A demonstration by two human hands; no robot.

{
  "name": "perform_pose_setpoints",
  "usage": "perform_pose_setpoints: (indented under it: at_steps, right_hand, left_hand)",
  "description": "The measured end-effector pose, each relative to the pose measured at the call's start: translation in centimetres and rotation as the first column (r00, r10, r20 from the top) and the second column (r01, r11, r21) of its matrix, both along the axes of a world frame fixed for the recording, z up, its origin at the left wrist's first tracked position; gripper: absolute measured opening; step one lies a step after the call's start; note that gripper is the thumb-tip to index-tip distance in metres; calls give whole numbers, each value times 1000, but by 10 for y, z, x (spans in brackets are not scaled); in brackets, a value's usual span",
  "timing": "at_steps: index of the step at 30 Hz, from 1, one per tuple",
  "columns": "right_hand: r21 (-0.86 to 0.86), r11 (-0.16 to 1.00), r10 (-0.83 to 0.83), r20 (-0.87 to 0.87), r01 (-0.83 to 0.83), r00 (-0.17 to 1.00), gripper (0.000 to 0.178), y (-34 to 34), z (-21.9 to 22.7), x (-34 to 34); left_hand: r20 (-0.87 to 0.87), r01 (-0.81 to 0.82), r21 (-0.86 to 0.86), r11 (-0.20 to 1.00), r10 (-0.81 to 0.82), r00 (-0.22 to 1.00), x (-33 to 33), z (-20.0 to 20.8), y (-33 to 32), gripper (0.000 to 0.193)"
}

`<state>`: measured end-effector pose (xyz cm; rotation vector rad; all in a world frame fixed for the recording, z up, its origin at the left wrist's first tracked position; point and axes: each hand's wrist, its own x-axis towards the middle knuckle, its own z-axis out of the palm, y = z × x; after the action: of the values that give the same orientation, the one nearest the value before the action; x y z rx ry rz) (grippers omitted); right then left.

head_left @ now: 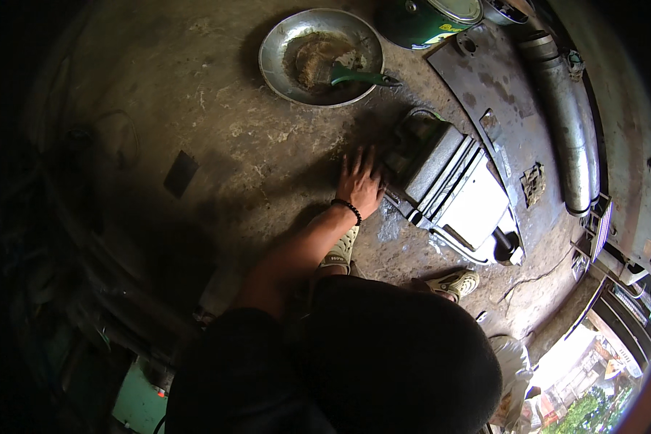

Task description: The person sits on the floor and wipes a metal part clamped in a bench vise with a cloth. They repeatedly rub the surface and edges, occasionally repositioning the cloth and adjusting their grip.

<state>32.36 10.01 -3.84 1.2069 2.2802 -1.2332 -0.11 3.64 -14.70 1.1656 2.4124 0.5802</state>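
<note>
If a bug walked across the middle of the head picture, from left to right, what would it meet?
A dark flat piece on the floor → the left hand → a blocky metal thing → a long silvery tube.

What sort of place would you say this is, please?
Probably a repair or metalworking workshop, though I can't be certain. The bare floor is stained, a green-handled brush rests in a metal pan, and a long metal cylinder lies at the right.
</note>
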Motion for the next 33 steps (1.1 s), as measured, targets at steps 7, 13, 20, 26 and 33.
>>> perform_pose_setpoints:
  at_steps: [7, 13, 20, 26, 33]
  right_hand:
    - [1, 1000, 6, -53, -5, 999, 37, -6, 2, -7]
    - [-61, 996, -57, 45, 60, 997, 36, -12, 8, -9]
    - [-90, 993, -70, 61, 75, 996, 36, -16, 3, 6]
    - [-59, 997, -47, 80, 52, 996, 37, -7, 0, 12]
    - [-11, 1000, -27, 108, 28, 994, 37, -4, -7, 18]
  left_hand:
    - [-7, 81, -19, 997, -81, 997, -12, 9, 7, 41]
    - [7, 170, -80, 982, -169, 986, -28, 15, 14, 40]
    - [-55, 371, 27, 928, -370, 928, -48, 0, 6, 40]
    - [-84, 404, 52, 913, -400, 913, -55, -1, 5, 43]
    - [75, 76, -75, 994, -71, 995, -22, 8, 12, 46]
